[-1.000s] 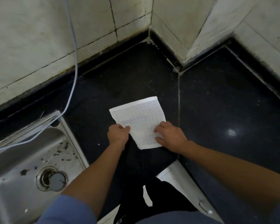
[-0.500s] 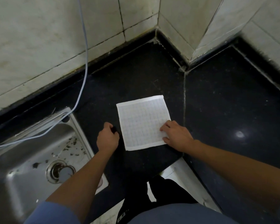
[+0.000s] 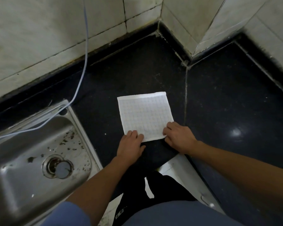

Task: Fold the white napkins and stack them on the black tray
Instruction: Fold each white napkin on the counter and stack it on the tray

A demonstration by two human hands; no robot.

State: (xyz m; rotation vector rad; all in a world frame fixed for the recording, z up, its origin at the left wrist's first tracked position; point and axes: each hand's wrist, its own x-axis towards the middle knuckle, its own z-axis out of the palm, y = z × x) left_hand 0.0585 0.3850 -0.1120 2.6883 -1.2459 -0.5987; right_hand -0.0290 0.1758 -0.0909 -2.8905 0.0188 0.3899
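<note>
One white napkin (image 3: 145, 115) with a faint grid pattern lies flat and unfolded on the black stone counter (image 3: 227, 103). My left hand (image 3: 131, 145) is at its near left corner, fingers on top of the cloth and thumb at the edge below, pinching it. At the near right corner, my right hand (image 3: 178, 137) pinches the cloth with curled fingers. The far edge of the napkin lies free on the counter. No tray shows in this view.
A steel sink (image 3: 39, 160) with a drain and dirt specks sits to the left. A pale cable (image 3: 85, 46) hangs down the tiled wall (image 3: 39, 38) into it. The counter runs into a tiled corner behind the napkin.
The napkin was laid flat and square on the counter. My left hand, which had let go and rested beside it, has come back onto the near left corner. The right hand stayed at its corner.
</note>
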